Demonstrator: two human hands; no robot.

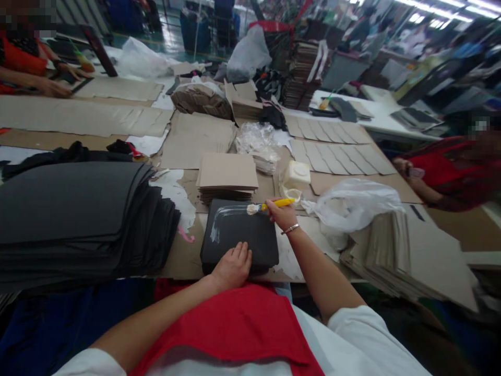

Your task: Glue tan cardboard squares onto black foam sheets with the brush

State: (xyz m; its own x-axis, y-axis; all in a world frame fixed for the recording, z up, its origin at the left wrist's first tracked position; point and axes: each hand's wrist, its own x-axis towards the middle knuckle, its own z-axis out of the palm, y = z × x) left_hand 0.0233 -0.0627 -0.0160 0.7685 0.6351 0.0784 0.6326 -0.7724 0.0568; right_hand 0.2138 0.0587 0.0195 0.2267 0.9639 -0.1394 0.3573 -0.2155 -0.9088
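Note:
My right hand (282,214) grips a yellow-handled brush (284,202), its bristles resting at the upper right of a stack of black sheets (238,230). White wet streaks (219,222) run along the top and left of the uppermost sheet. Flat on that sheet's lower part lies my left hand (233,263), fingers stretched out and holding nothing. Just behind the black stack stands a pile of tan cardboard pieces (227,172). A cream plastic container (296,175) is beyond my right hand.
Large black sheets (74,203) are piled at the left. To the right are a white plastic bag (356,203) and stacked grey boards (422,250). Cardboard rows (329,156) lie farther back. One person (462,167) is at the right, another person's hands (58,83) at the far left.

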